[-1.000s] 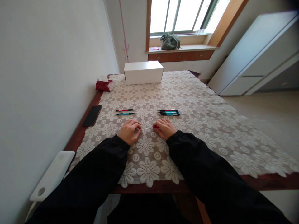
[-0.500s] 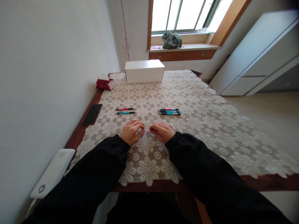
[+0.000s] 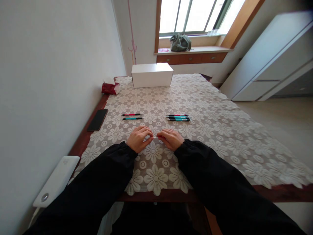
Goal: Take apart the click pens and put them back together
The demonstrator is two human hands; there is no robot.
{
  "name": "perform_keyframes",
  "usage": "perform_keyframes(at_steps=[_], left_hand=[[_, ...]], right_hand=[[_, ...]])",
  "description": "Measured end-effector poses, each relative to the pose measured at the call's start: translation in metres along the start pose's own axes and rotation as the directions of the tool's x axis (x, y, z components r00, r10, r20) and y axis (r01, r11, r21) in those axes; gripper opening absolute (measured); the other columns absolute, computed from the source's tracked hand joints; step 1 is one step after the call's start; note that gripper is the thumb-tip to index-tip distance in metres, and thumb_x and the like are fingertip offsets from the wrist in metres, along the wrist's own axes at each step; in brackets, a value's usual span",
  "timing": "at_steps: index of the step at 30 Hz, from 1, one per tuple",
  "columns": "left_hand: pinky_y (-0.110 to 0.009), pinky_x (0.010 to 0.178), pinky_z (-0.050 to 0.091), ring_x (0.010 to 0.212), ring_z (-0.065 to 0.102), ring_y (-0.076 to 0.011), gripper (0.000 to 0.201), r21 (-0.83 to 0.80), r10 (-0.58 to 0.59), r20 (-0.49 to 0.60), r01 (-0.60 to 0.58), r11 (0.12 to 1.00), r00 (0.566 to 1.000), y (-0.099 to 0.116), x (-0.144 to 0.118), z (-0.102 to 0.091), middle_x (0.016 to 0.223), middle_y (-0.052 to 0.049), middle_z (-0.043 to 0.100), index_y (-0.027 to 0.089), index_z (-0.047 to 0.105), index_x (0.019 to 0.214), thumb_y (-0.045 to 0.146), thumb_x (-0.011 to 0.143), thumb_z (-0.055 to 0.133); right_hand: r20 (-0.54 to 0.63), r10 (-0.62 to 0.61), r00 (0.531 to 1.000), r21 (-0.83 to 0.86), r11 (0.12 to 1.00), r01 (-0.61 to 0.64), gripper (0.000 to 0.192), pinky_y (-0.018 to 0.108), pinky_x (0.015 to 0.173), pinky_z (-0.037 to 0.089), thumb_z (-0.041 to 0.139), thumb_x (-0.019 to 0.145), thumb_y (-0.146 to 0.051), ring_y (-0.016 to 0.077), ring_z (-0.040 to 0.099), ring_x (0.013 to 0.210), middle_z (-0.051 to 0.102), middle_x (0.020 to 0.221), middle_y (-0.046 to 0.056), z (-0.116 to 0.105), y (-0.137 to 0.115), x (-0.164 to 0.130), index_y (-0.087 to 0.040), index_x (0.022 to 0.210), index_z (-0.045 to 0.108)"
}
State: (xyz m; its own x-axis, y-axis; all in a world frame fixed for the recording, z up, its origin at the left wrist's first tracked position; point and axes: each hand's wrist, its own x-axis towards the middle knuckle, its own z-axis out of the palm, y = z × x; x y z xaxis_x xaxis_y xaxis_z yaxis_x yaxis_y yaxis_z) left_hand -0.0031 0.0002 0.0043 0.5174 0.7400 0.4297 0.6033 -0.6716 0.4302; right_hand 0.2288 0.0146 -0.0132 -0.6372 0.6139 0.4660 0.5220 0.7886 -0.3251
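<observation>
Left hand (image 3: pixel 140 139) and right hand (image 3: pixel 170 139) closer together than a second ago — both pinching the white stick (image 3: pixel 156 137), less showing. Pens (image 3: pixel 179 119) unmoved.

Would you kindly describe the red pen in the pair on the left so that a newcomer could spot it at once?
On the lace cloth, look just past the left hand, left of the pen group. The red pen lies there, on the far side of the blue pen. Its red barrel sets it apart from that neighbour.
</observation>
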Motion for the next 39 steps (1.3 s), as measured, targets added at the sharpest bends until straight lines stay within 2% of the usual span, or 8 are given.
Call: perform_keyframes(at_steps=[5, 9, 12, 18, 23, 39], left_hand=[[-0.047, 0.107, 0.044, 0.118, 0.056, -0.0259, 0.019, 0.057, -0.059, -0.007, 0.059, 0.997, 0.998, 0.003, -0.001, -0.003, 0.112, -0.005, 0.069, 0.024, 0.066, 0.101, 0.033, 0.085, 0.068], [-0.048, 0.108, 0.042, 0.123, 0.053, -0.0283, 0.021, 0.125, -0.115, 0.021, 0.111, 0.986, 0.993, 0.003, -0.002, -0.008, 0.114, -0.005, 0.067, 0.023, 0.064, 0.092, 0.019, 0.072, 0.069], [-0.048, 0.108, 0.042, 0.123, 0.052, -0.0293, 0.026, 0.159, -0.142, 0.020, 0.137, 0.978, 0.990, 0.002, -0.002, -0.009, 0.115, -0.006, 0.066, 0.023, 0.063, 0.091, 0.016, 0.067, 0.069], [-0.054, 0.107, 0.042, 0.125, 0.050, -0.0323, 0.016, 0.174, -0.136, 0.016, 0.131, 0.976, 0.991, -0.002, -0.003, -0.005, 0.119, -0.006, 0.065, 0.024, 0.069, 0.086, 0.027, 0.072, 0.074], [-0.052, 0.108, 0.042, 0.123, 0.052, -0.0293, 0.002, 0.131, -0.094, 0.015, 0.092, 0.987, 0.995, -0.007, -0.003, -0.003, 0.116, -0.003, 0.068, 0.026, 0.073, 0.078, 0.028, 0.079, 0.073], [-0.049, 0.106, 0.046, 0.118, 0.056, -0.0261, 0.004, 0.079, -0.060, -0.009, 0.060, 0.995, 0.998, -0.008, -0.002, -0.001, 0.110, -0.002, 0.071, 0.025, 0.073, 0.081, 0.025, 0.083, 0.069]], right_hand=[[0.007, 0.044, 0.999, -0.052, 0.998, -0.044, 0.014, 0.031, 0.077, 0.042, 0.048, 0.098, -0.023, 0.0186, 0.061, 0.084, 0.068, 0.090, 0.005, -0.001, 0.001, -0.001, -0.021, 0.098, 0.061], [0.027, 0.079, 0.996, -0.085, 0.993, -0.077, 0.011, 0.031, 0.076, 0.040, 0.051, 0.095, -0.022, 0.0186, 0.058, 0.082, 0.067, 0.090, 0.005, -0.001, 0.004, -0.002, -0.021, 0.094, 0.062], [0.046, 0.074, 0.996, -0.094, 0.993, -0.070, 0.011, 0.031, 0.075, 0.040, 0.051, 0.093, -0.021, 0.0188, 0.056, 0.081, 0.066, 0.089, 0.005, -0.001, 0.005, -0.002, -0.021, 0.092, 0.062], [0.041, 0.083, 0.996, -0.125, 0.989, -0.077, 0.011, 0.031, 0.072, 0.040, 0.051, 0.092, -0.020, 0.0195, 0.053, 0.080, 0.064, 0.087, 0.005, -0.002, 0.007, -0.003, -0.022, 0.089, 0.062], [0.054, 0.081, 0.995, -0.138, 0.988, -0.072, 0.009, 0.031, 0.071, 0.040, 0.053, 0.090, -0.020, 0.0196, 0.053, 0.080, 0.063, 0.087, 0.005, -0.002, 0.008, -0.003, -0.022, 0.089, 0.062], [0.085, 0.004, 0.996, -0.097, 0.995, 0.004, 0.011, 0.030, 0.074, 0.042, 0.052, 0.090, -0.019, 0.0187, 0.054, 0.080, 0.062, 0.086, 0.005, -0.003, 0.005, -0.003, -0.021, 0.091, 0.062]])
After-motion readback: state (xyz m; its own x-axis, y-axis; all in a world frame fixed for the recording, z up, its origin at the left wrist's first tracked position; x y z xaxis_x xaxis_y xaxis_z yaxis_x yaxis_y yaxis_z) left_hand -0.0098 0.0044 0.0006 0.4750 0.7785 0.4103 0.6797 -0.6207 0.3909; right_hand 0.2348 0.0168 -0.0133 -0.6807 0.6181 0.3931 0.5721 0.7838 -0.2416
